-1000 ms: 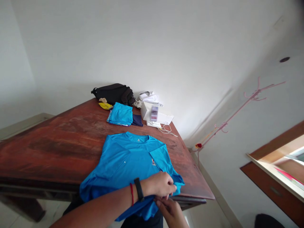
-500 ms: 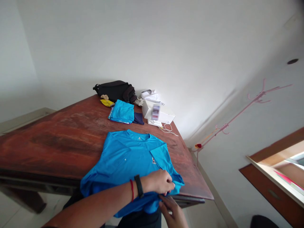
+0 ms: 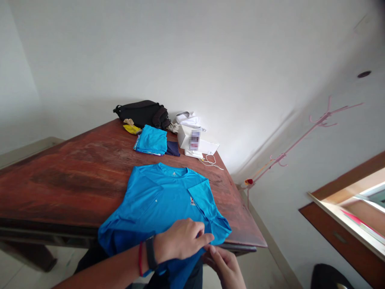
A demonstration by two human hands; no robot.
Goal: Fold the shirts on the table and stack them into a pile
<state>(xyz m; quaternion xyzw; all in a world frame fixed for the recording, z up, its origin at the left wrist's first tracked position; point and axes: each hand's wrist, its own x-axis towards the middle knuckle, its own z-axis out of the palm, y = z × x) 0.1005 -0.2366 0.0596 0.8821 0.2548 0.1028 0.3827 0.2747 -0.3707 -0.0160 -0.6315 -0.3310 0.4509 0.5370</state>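
A blue T-shirt [image 3: 168,200] lies spread over the near part of the table, collar away from me, sleeves turned inward over the front. Its lower part hangs over the table edge toward my lap. My left hand [image 3: 183,239], with a black band and a red string at the wrist, reaches across the shirt, fingers curled and pinching fabric by the right-hand hem. Close below it, my right hand [image 3: 224,263] pinches the shirt's edge between thumb and fingers. The two hands almost touch, and the gripped fabric is largely hidden.
On the wooden table [image 3: 75,172] beyond the shirt are folded blue clothes [image 3: 152,138], a dark folded cloth [image 3: 173,148], a yellow item [image 3: 132,129], a black bag [image 3: 140,113] and a white box [image 3: 182,136] with a cable. A pink coat rack [image 3: 296,146] leans at right.
My left hand has slid slightly left and loosened from a tight fist, its thumb now pointing to the right hand. My right hand has shifted slightly right. The view has moved a little.
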